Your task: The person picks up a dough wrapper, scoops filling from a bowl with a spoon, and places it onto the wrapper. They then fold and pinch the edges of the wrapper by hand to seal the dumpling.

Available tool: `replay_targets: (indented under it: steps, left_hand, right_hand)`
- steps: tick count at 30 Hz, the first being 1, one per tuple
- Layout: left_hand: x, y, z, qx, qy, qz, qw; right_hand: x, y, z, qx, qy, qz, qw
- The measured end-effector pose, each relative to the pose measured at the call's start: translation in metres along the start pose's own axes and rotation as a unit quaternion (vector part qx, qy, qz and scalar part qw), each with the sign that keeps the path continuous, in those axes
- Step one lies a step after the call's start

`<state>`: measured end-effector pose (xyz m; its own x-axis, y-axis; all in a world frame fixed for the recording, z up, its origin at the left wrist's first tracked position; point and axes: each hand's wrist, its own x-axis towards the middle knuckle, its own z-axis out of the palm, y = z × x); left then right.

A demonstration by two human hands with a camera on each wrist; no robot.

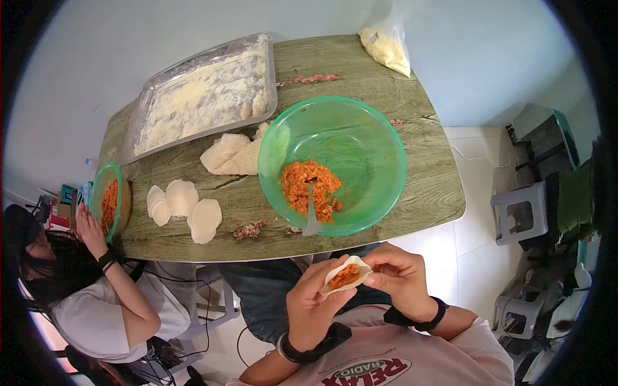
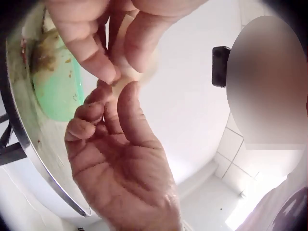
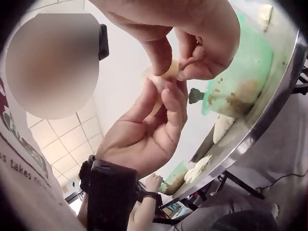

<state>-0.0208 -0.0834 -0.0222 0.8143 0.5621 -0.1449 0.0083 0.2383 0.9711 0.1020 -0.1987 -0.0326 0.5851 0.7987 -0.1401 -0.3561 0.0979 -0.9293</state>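
Wide wooden worktop (image 1: 418, 180) fills the middle of the scene, and at its far left sits a long clear tray (image 1: 193, 65), white with flour. Front and centre is the big green bowl (image 1: 360, 138), a mound of orange filling (image 1: 308, 183) inside and a spoon (image 1: 311, 215) leaning over its near rim. Beside the bowl, touching its left wall, lies a folded waffle cloth (image 1: 228, 154). A tied bag (image 1: 385, 46) rests at the far right corner. At the left end a second person (image 1: 96, 302) reaches up to a small green bowl (image 1: 103, 186), and three round wrappers (image 1: 187, 206) lie overlapping between the two bowls.

Off the worktop's near edge, just below the big bowl, over the lap, the left hand (image 1: 314, 302) cradles a dumpling (image 1: 346, 275), its grip curled round the open wrapper with filling showing. The right hand (image 1: 400, 275) has its grip clamped on the dumpling's right edge, thumb and fingertips pinching. From both wrists, fingers hide most of the dumpling.
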Motion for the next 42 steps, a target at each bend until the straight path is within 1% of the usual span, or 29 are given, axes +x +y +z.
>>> replay_targets:
  steps: [1,3,5,7,9,11,12,14,15,17,20,24,26,27,29,30,32,36,38,39,41,42]
  left_hand:
    - [0.000,0.000,0.001,-0.034,0.003,-0.020,0.999]
    - [-0.001,0.001,0.000,-0.044,-0.003,-0.029,0.999]
    - [0.000,0.000,0.000,-0.054,-0.009,-0.037,0.998]
    - [0.001,-0.002,0.002,-0.027,0.010,0.008,1.000]
    - [0.001,0.000,0.003,-0.047,0.011,0.002,0.999]
    - [0.001,0.002,0.004,-0.067,0.011,-0.004,0.998]
    - [0.001,0.003,0.004,-0.071,0.009,-0.006,0.997]
    - [0.001,0.003,0.003,-0.076,0.007,-0.007,0.997]
    - [0.001,0.003,0.003,-0.076,0.000,-0.003,0.997]
    - [0.001,0.002,0.002,-0.075,-0.008,0.000,0.997]
    - [0.000,0.000,0.003,-0.083,-0.006,0.006,0.996]
    - [0.000,0.002,0.002,-0.097,0.031,-0.024,0.994]
    - [0.000,0.003,0.002,-0.111,0.042,-0.038,0.992]
    - [0.000,0.003,0.002,-0.118,0.044,-0.038,0.991]
    - [0.000,0.003,0.003,-0.126,0.044,-0.039,0.990]
    - [-0.001,0.001,0.004,-0.129,0.040,-0.039,0.990]
    - [-0.001,0.000,0.004,-0.132,0.035,-0.039,0.990]
    - [0.000,0.000,0.004,-0.125,0.034,-0.033,0.991]
    - [0.001,0.000,0.004,-0.123,0.037,-0.025,0.991]
    - [0.001,0.000,0.004,-0.122,0.039,-0.019,0.992]
    - [0.001,0.000,0.004,-0.120,0.040,-0.014,0.992]
    - [0.002,0.000,0.003,-0.087,0.027,-0.007,0.996]
  right_hand:
    - [0.000,-0.002,0.001,-0.012,0.009,-0.006,1.000]
    - [0.000,-0.002,0.000,-0.023,0.018,-0.012,0.999]
    - [-0.001,-0.002,-0.003,-0.053,0.014,0.004,0.998]
    - [-0.001,-0.002,-0.003,-0.053,0.016,0.003,0.998]
    - [0.000,-0.002,-0.001,-0.053,0.017,0.002,0.998]
    - [0.002,-0.001,0.002,-0.039,0.038,-0.047,0.997]
    - [0.003,0.000,0.001,-0.039,0.039,-0.046,0.997]
    - [0.004,0.002,0.001,-0.050,0.040,-0.080,0.995]
    - [0.004,0.002,0.000,-0.050,0.041,-0.080,0.995]
    - [0.003,0.001,-0.002,-0.117,0.034,-0.097,0.988]
    - [0.002,0.002,-0.002,-0.133,0.032,-0.103,0.985]
    - [0.001,-0.002,0.001,-0.128,0.030,-0.084,0.988]
    - [-0.001,-0.004,0.002,-0.099,0.048,-0.038,0.993]
    - [-0.001,-0.003,0.001,-0.099,0.048,-0.038,0.993]
    - [-0.001,0.000,-0.002,-0.153,0.023,-0.057,0.986]
    - [-0.001,0.000,-0.003,-0.153,0.024,-0.057,0.986]
    - [0.001,0.000,-0.004,-0.225,0.000,-0.083,0.971]
    - [0.003,0.001,-0.007,-0.249,-0.010,-0.117,0.961]
    - [0.006,-0.002,-0.003,-0.254,0.014,-0.166,0.953]
    - [0.006,-0.006,-0.001,-0.254,0.014,-0.166,0.953]
    - [0.005,-0.012,0.001,-0.236,0.018,-0.129,0.963]
    - [0.004,-0.012,0.001,-0.237,0.019,-0.129,0.963]
